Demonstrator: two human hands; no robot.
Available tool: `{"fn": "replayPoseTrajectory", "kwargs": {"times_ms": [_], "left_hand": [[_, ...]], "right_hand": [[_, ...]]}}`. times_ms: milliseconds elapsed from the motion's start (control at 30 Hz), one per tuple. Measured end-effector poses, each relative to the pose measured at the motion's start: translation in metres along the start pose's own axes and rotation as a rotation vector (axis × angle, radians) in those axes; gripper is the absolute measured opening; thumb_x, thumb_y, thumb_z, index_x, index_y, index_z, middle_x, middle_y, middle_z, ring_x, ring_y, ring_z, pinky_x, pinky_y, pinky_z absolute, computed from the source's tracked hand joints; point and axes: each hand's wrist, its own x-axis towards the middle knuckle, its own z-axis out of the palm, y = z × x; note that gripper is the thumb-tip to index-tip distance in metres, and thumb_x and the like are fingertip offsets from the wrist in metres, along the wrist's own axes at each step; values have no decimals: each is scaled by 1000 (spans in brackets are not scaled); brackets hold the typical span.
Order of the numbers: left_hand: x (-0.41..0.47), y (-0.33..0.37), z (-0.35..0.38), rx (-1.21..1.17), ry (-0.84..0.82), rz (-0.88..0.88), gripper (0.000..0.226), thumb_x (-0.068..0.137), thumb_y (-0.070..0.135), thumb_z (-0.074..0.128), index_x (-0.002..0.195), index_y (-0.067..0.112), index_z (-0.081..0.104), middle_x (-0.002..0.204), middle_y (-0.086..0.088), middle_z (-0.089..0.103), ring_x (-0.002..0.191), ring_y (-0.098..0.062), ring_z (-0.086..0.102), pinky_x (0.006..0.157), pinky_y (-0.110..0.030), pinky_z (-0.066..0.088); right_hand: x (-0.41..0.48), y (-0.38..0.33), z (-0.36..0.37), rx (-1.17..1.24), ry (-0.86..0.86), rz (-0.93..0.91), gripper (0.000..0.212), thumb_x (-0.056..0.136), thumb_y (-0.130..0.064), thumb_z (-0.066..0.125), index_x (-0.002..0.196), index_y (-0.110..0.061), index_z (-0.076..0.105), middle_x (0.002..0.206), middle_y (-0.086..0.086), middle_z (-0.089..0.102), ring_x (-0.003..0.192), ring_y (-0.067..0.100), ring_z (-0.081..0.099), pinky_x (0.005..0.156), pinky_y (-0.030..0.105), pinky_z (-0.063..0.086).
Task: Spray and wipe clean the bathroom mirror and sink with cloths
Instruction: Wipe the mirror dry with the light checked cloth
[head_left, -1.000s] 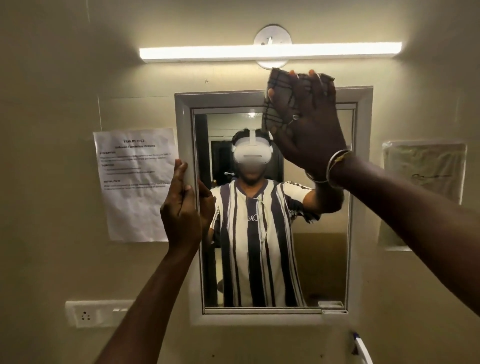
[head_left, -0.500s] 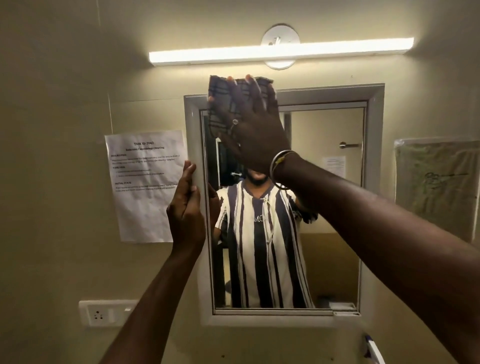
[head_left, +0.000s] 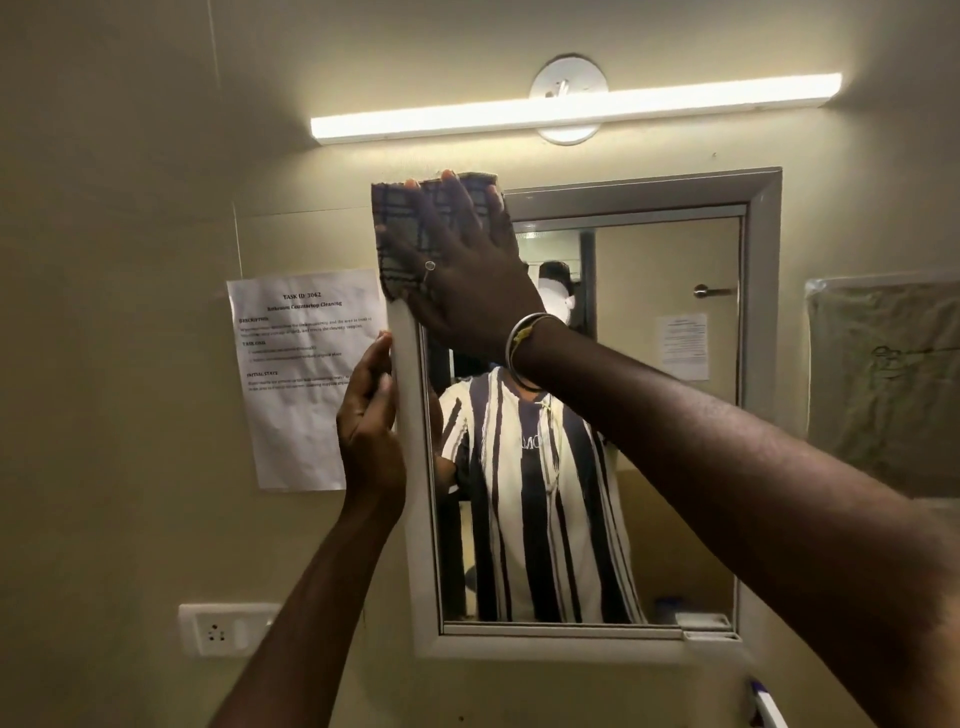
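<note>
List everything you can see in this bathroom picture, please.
mirror: one, pale grey frame, centre of wall.
checked cloth: one, dark and grey, pressed on the mirror's top left corner.
tube light: one, white, lit, above mirror.
printed sheet: one, white, taped left of mirror.
wall socket: one, white, lower left.
plastic-covered sheet: one, pale, right of mirror.
bangle: one, silver, right wrist.
ring: one, silver, right finger.
left hand: steadies the frame's left edge.
right hand: flat on cloth.
</note>
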Motion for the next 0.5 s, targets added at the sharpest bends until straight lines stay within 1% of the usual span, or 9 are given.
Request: {"fn": "replayPoseTrajectory", "kwargs": {"times_ms": [100,200,267,400,500], "left_hand": [[-1,6,0,-117,4,-39,40,105,17,37,142,14,54,140,-5,61,131,-22,57,111,-47,45],[-2,11,-1,-264,40,-100,42,106,24,35,142,9,52,134,-10,65,124,-24,62,98,-35,51],[-4,10,-4,-314,74,-144,43,107,27,34,141,8,53,131,-12,67,123,-25,63,94,-31,53],[-26,-3,-15,-283,120,-205,41,107,23,35,140,8,54,135,-14,63,126,-26,61,98,-32,52],[-48,-18,-25,-224,134,-233,41,107,22,35,140,10,55,136,-10,63,128,-25,59,103,-36,50]], "right_hand": [[-12,-12,0,15,-37,-33,63,100,-60,29,160,-38,25,171,12,14,156,45,9,121,66,7],[-38,-34,3,64,-66,-63,63,100,-59,32,159,-36,30,171,13,14,155,47,6,120,67,7],[-60,-49,6,101,-88,-58,63,100,-57,34,160,-35,29,171,14,13,155,48,4,121,67,6],[-109,-76,11,160,-135,-54,66,101,-57,36,161,-34,24,171,14,7,156,46,-1,122,67,4],[-147,-98,17,209,-150,-23,65,102,-53,42,161,-33,25,171,15,10,156,45,2,122,67,6]]}}
